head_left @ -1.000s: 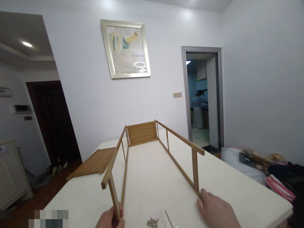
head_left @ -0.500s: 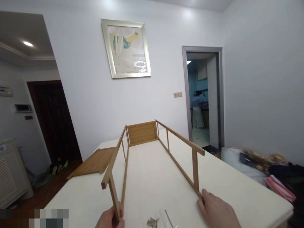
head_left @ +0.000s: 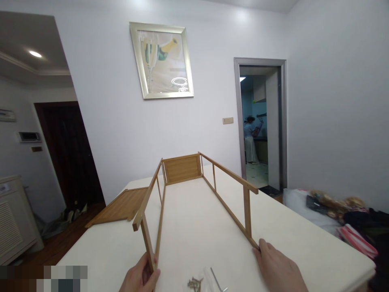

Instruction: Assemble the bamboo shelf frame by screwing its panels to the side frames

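A wooden frame lies on the white table, made of two ladder-like side frames joined at the far end by a wooden panel (head_left: 182, 169). My left hand (head_left: 141, 273) is closed around the near end of the left side frame (head_left: 148, 194), by its lower corner. Across the gap, my right hand (head_left: 278, 263) grips the near lower end of the right side frame (head_left: 232, 175), the fingertips on its bottom rail. Between my hands lie several screws (head_left: 195, 283) by a clear plastic bag, with a hex key (head_left: 217, 280) beside them.
A second wooden panel (head_left: 121, 205) lies flat on the white table (head_left: 194, 227), left of the frame. Bags and clothes (head_left: 337, 211) are piled beyond the table's right edge. Through the doorway a person (head_left: 251, 138) stands at a kitchen counter.
The near ends of both side frames have shifted slightly inward and away from me, with my hands still on them. The person in the kitchen has moved their arms.
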`<state>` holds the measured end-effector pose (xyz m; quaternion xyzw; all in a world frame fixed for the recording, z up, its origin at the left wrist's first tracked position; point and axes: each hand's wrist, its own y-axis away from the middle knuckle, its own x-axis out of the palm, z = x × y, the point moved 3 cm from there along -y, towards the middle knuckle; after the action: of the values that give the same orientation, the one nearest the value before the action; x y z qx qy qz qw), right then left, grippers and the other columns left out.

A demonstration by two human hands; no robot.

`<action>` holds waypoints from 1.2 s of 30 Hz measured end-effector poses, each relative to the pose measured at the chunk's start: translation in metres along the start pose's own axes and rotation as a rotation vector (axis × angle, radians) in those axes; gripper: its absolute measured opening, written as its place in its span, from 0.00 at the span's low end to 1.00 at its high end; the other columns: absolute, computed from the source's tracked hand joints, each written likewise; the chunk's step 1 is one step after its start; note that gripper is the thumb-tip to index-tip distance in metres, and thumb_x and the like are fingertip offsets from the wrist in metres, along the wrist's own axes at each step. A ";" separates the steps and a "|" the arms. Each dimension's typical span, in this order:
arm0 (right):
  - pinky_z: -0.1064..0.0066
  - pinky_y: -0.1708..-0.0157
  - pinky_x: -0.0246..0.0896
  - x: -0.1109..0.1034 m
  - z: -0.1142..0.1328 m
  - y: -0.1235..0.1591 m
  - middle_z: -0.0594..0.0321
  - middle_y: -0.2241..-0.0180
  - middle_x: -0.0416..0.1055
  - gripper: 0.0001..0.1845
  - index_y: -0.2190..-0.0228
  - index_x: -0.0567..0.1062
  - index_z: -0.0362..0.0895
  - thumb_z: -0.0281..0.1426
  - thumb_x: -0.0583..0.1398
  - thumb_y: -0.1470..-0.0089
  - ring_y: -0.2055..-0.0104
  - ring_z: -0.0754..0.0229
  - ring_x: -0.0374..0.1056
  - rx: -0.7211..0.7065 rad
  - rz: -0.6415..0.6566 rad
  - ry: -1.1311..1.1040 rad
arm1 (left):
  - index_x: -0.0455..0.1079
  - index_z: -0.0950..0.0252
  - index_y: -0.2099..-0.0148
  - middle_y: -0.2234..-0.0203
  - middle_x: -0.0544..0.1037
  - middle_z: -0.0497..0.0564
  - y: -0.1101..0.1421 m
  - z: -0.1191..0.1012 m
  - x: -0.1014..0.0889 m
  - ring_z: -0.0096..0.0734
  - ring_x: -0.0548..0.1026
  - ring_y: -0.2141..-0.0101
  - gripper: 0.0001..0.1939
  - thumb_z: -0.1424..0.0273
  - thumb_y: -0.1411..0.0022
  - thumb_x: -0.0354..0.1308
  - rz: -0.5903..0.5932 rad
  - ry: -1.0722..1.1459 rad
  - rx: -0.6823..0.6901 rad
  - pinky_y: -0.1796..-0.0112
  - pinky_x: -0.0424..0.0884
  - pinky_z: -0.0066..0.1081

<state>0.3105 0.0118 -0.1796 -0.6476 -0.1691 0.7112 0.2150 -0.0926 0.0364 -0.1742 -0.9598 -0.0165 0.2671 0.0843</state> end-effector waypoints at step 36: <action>0.65 0.61 0.63 -0.031 0.068 0.014 0.58 0.69 0.72 0.13 0.63 0.74 0.43 0.21 0.50 0.40 0.65 0.57 0.68 -0.445 -0.149 -0.157 | 0.69 0.65 0.60 0.75 0.71 0.46 0.004 -0.010 -0.007 0.27 0.64 0.77 0.16 0.57 0.40 0.53 -0.027 -0.094 0.055 0.74 0.62 0.27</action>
<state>0.2443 -0.0138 -0.1534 -0.6076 -0.3850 0.6867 0.1050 -0.0938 0.0304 -0.1625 -0.9432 -0.0262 0.3112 0.1135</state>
